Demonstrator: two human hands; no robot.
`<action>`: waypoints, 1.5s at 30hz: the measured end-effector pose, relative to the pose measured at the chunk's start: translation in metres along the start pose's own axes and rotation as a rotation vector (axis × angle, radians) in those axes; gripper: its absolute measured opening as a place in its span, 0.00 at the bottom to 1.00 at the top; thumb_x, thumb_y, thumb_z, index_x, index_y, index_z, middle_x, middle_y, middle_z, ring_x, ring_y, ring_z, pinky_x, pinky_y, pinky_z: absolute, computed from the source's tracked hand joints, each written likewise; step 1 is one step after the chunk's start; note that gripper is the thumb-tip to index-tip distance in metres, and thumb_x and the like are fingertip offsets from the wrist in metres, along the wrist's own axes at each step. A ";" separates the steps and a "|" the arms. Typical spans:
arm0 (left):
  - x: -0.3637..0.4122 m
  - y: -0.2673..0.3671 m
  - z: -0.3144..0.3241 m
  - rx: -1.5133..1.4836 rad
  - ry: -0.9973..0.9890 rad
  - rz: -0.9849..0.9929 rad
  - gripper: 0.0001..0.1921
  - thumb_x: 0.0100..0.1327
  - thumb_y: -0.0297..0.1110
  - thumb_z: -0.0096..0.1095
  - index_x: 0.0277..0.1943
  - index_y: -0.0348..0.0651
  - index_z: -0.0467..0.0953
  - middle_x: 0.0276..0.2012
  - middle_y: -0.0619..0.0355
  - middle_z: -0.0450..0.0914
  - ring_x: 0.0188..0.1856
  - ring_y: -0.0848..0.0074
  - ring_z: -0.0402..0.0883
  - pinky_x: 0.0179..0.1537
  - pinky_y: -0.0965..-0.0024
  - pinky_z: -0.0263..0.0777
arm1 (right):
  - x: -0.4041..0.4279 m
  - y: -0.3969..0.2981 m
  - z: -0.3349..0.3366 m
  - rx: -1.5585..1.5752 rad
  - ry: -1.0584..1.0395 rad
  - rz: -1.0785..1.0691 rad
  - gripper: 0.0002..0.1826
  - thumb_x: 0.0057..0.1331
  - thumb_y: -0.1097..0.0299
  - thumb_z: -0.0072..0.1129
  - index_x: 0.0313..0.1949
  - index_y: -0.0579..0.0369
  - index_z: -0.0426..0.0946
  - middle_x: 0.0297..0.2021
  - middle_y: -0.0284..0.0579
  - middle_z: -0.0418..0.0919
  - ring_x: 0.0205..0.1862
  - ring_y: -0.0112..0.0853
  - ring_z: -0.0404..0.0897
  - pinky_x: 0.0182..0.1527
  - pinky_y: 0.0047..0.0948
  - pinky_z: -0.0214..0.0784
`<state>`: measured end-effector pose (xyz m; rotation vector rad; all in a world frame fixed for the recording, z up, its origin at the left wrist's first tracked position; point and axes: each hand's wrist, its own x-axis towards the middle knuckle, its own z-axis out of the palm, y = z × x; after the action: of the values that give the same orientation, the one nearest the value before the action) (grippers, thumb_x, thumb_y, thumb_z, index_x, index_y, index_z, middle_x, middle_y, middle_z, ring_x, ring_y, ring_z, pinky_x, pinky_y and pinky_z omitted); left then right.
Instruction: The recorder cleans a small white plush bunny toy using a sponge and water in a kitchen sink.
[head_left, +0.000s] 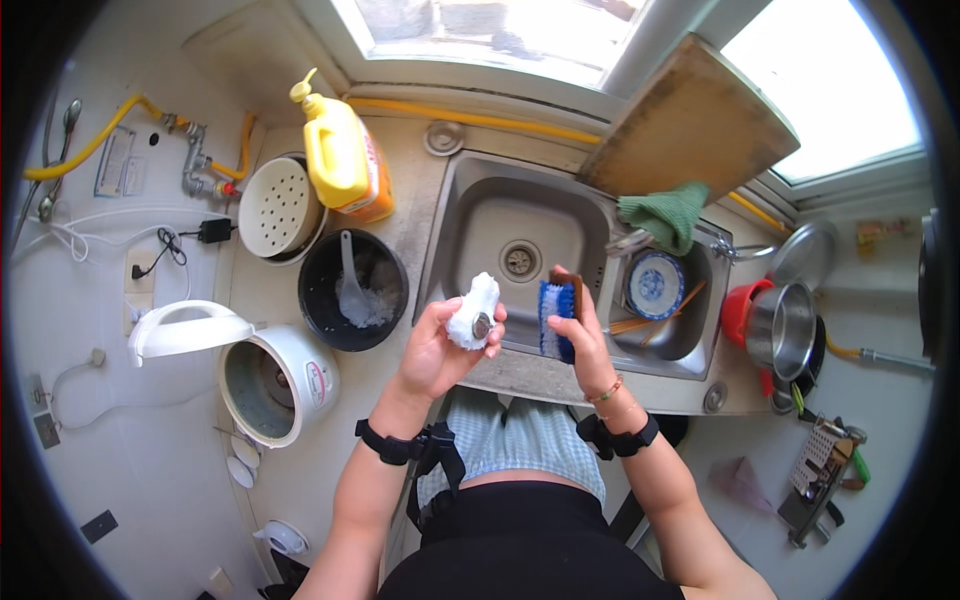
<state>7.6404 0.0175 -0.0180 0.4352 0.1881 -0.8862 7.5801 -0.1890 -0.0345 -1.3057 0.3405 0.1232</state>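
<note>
My left hand (442, 345) holds a fluffy white brush head or pad (474, 311) with a round metal-coloured disc on its side, over the front left edge of the sink. In my right hand (585, 341) is a scrubbing brush (557, 319) with blue and white bristles and a brown back, its bristles facing left. A gap separates the two items. Beneath and beyond them lies the large basin of the stainless steel sink (480, 217), with its drain strainer (520, 260) in view.
Left of the sink stand a black pot (311, 307) with a rice paddle (349, 277), a yellow detergent jug (337, 157) and an open rice cooker (319, 405). The small basin holds a blue-patterned bowl (655, 285) and chopsticks (630, 325). A green cloth (671, 214) hangs over the faucet near a wooden board (697, 120).
</note>
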 end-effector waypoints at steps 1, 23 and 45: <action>0.006 -0.004 0.004 0.118 0.046 0.013 0.30 0.69 0.43 0.43 0.68 0.30 0.56 0.49 0.50 0.74 0.41 0.71 0.74 0.40 0.71 0.70 | -0.004 -0.014 -0.002 -0.001 0.005 -0.025 0.35 0.65 0.66 0.54 0.70 0.58 0.55 0.65 0.44 0.62 0.64 0.32 0.63 0.66 0.28 0.53; 0.022 -0.060 0.042 0.241 0.170 -0.063 0.19 0.69 0.36 0.30 0.47 0.38 0.72 0.31 0.57 0.74 0.28 0.77 0.66 0.31 0.74 0.63 | -0.019 -0.057 -0.012 -1.248 0.259 -0.462 0.33 0.63 0.56 0.61 0.68 0.36 0.65 0.43 0.55 0.67 0.44 0.45 0.69 0.44 0.38 0.61; -0.001 -0.041 0.033 -0.049 -0.041 -0.251 0.35 0.67 0.47 0.31 0.69 0.29 0.53 0.34 0.57 0.68 0.28 0.79 0.64 0.27 0.78 0.59 | -0.022 -0.045 -0.019 -0.983 0.161 -0.351 0.28 0.69 0.54 0.54 0.67 0.39 0.65 0.43 0.52 0.69 0.45 0.42 0.71 0.51 0.36 0.64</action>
<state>7.6077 -0.0192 0.0003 0.3520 0.2297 -1.1332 7.5682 -0.2173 0.0102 -2.3358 0.1731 -0.1365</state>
